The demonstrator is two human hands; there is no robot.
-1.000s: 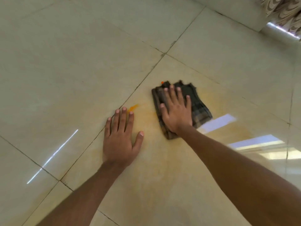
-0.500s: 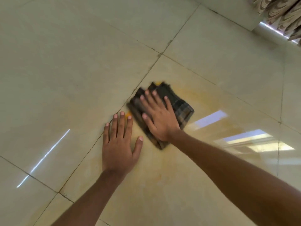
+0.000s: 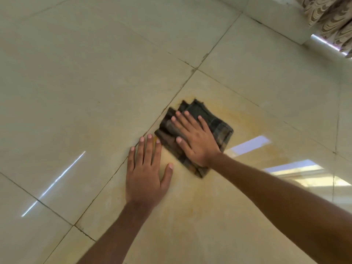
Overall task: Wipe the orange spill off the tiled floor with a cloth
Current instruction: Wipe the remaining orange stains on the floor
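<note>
A folded dark plaid cloth [image 3: 219, 128] lies on the cream tiled floor [image 3: 95, 82] beside a grout line. My right hand [image 3: 194, 138] presses flat on top of the cloth, fingers spread. To its left, my left hand [image 3: 146, 172] rests flat on the bare tile, fingertips almost touching the cloth's near corner. A pale orange smear [image 3: 253, 119] spreads over the tile around and below the cloth, and a small brighter orange trace shows at my left fingertips.
A patterned curtain [image 3: 331, 20] hangs at the top right above a low white wall base [image 3: 276, 18]. Bright window reflections [image 3: 249, 144] lie on the glossy tile to the right of the cloth. Grout lines cross near the cloth's far side.
My right hand slid the cloth to the left, from the tile's middle to the grout line next to my left fingertips, covering the orange streak there. My left hand stayed planted.
</note>
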